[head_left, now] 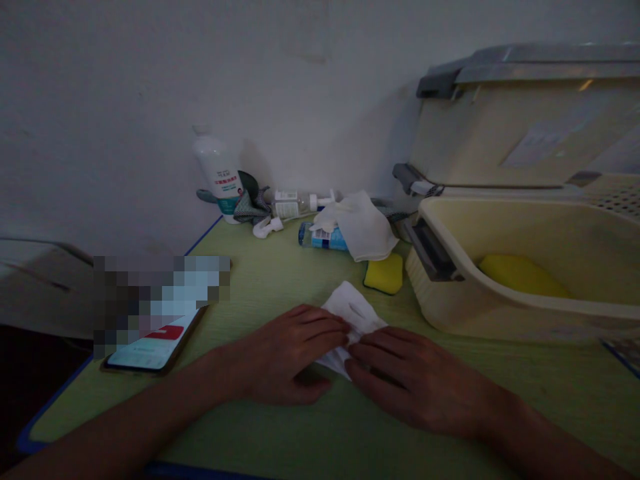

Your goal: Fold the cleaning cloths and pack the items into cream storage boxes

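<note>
A white tissue [350, 310] lies partly folded on the table in front of me, its far corner pointing towards the wall. My left hand [295, 350] comes in from the left, fingers curled with their tips gripping the tissue's near part. From the other side my right hand [410, 373] pinches the same tissue, its fingertips almost meeting those of the left. Part of the tissue is hidden beneath the fingers. Just beyond it sits a yellow sponge [384, 273] with a dark underside.
On the right stands a cream basket [500, 320] holding a yellow item [520, 275], with a lidded box [500, 133] behind. A white bottle [217, 170], spray bottle [287, 203], blue-labelled bottle [327, 238] and white cloth [367, 227] line the wall. A phone [145, 353] rests left.
</note>
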`<state>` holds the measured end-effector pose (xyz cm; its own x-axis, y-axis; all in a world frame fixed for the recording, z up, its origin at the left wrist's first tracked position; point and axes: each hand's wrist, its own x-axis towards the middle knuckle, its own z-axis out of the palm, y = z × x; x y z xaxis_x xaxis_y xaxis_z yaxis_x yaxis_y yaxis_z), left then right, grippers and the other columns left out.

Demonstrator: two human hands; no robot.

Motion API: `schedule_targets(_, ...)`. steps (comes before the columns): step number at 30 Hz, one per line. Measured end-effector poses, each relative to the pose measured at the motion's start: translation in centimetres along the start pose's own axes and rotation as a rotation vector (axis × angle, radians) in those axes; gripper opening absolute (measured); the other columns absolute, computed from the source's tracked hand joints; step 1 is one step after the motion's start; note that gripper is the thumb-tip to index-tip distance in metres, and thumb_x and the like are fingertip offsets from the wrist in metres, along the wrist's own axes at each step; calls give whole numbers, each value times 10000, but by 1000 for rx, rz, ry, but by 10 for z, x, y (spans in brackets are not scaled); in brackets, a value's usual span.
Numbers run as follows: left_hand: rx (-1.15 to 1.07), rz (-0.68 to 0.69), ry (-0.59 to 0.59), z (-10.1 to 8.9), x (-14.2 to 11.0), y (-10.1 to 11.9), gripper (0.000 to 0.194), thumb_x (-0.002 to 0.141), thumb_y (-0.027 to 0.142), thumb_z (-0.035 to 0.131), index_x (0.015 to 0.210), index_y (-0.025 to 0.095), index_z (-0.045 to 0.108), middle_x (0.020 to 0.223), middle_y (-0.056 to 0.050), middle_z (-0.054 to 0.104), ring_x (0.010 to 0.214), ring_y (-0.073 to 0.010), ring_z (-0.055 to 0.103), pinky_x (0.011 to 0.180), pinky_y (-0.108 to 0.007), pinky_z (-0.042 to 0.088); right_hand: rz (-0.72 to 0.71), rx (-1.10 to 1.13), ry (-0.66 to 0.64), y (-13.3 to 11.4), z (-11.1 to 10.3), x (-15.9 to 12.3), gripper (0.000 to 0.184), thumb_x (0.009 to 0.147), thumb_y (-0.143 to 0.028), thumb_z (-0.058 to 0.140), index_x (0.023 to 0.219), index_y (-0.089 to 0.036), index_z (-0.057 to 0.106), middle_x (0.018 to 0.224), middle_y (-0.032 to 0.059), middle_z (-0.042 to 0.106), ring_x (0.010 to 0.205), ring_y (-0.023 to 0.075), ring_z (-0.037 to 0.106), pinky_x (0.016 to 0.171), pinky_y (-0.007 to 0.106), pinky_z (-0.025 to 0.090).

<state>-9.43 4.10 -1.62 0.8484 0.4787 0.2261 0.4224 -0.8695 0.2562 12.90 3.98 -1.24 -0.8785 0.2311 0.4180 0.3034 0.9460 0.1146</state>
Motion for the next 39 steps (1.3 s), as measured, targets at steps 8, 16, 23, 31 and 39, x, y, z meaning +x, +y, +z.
schedule_targets(8, 31, 7, 34, 5, 1, -3, 423, 742, 84, 472, 1163, 63, 508, 1189, -134, 593, 1132, -217, 502, 992, -361, 390, 78, 51, 49, 3, -1, -3, 309, 948, -158, 309, 871, -123, 605, 778, 56, 675, 682, 158, 616, 611, 267, 498)
schedule_targets(16, 31, -18, 31, 5, 3, -2, 423, 748, 42, 436, 1166, 74, 495, 1173, -135, 602, 1104, -223, 523, 961, -373, 419, 28, 57, 84, -1, -6, 1, 227, 894, -146, 397, 894, -134, 623, 837, 55, 689, 780, 175, 620, 694, 302, 503)
schedule_targets(23, -265, -225, 9, 1, 2, -5, 479, 744, 42, 461, 1203, 178, 441, 1171, -65, 586, 1109, -171, 512, 956, -332, 423, 87, 69, 51, -4, -1, 6, 299, 951, -171, 328, 888, -147, 620, 872, 43, 692, 827, 158, 616, 714, 285, 514)
schedule_targets(31, -127, -37, 38, 2, 1, -10, 475, 746, 123, 530, 1213, 124, 442, 1200, -124, 579, 1152, -221, 496, 983, -389, 403, 113, 52, 129, -2, 1, 3, 314, 944, -145, 325, 819, -126, 613, 804, 67, 678, 739, 164, 616, 647, 283, 524)
schedule_targets(39, 21, 65, 69, 6, 2, -10, 410, 781, 66, 461, 1190, 69, 481, 1172, -148, 607, 1108, -220, 535, 947, -381, 432, 120, -17, 147, 2, -3, 0, 280, 921, -123, 341, 828, -122, 606, 795, 77, 677, 704, 177, 615, 630, 297, 518)
